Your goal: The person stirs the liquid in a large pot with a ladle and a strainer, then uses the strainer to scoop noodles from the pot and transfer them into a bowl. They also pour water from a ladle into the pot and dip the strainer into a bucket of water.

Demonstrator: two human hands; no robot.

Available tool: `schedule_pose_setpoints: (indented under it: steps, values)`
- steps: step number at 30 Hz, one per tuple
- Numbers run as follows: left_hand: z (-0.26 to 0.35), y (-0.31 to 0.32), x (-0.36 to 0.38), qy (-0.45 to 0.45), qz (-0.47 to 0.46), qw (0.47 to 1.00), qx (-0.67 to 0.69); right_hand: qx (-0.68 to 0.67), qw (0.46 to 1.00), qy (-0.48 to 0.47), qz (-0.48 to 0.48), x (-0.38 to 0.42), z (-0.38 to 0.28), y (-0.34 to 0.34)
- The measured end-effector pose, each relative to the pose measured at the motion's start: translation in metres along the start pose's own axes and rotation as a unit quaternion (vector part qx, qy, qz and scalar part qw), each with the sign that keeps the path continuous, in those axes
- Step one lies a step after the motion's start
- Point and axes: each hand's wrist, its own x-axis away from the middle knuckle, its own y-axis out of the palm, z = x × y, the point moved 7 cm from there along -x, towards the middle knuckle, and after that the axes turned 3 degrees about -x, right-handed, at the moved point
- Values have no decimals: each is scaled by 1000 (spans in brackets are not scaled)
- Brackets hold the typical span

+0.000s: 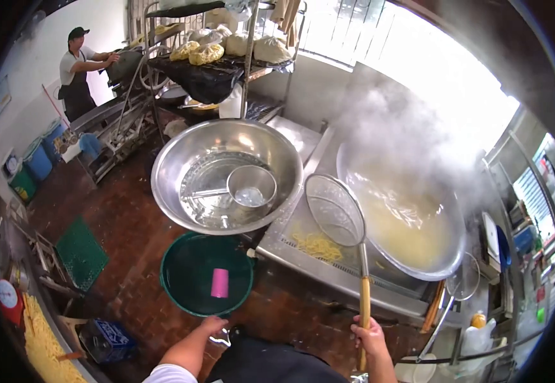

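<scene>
My right hand (370, 336) is wrapped round the wooden handle of a long strainer (336, 209). Its round mesh head is up over the steel stove top, left of a big steaming pot (411, 223) of cloudy, pale liquid. My left hand (214, 325) is closed low beside the rim of a green tub (164, 271), with a shiny metal piece just below it; I cannot tell what its fingers hold. A pink cup (220, 283) is in the tub. Above the tub, a large steel basin (162, 172) has water and a metal dipper (252, 186) in it.
Yellow noodles (317, 246) lie on the stove top (277, 239). A second strainer (462, 277) leans right of the pot. Bagged food (206, 53) fills a rack at the back. A person (78, 73) works at a machine far left. Steam hides the pot's far side.
</scene>
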Motion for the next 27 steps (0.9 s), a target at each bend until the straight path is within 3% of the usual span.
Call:
schedule_pose_setpoints:
  steps: [1, 3, 4, 6, 8, 14, 16, 19, 21, 24, 25, 27]
  values:
    - [-2, -4, 3, -19, -9, 1000, 13, -1, 1000, -3, 3, -6, 5, -1]
    - [-2, -13, 26, -63, 2, 997, 44, 87, 979, -151, 105, -15, -1, -16]
    - [-7, -16, 29, -61, -7, 997, 47, 85, 978, -155, 111, -9, -8, -13]
    - [-53, -16, 4, -125, -3, 991, 42, 50, 994, -61, 75, -1, -9, -1]
    - [-60, -19, 14, -141, -17, 990, 23, 20, 995, -68, 76, 5, -25, 2]
    - [-65, -21, -5, -179, -64, 981, -47, -117, 972, -197, 45, 10, -124, -11]
    - [-48, -24, -11, -159, -55, 986, 9, -146, 966, -174, 124, 7, -120, -24]
    - [-7, -36, -22, -104, -34, 994, 18, -137, 970, -86, 179, -15, -30, -70]
    - [4, -41, -29, -56, 3, 994, 96, -123, 950, -69, 280, -1, -5, -78]
    - [-7, -45, -40, -66, -25, 995, 71, -117, 944, -65, 301, -11, 5, -112]
    - [-11, -47, -38, -109, -55, 992, 25, -109, 944, -55, 305, -16, 1, -121]
    - [-12, -53, -23, -119, -24, 993, 5, -121, 940, -58, 315, -33, -7, -141]
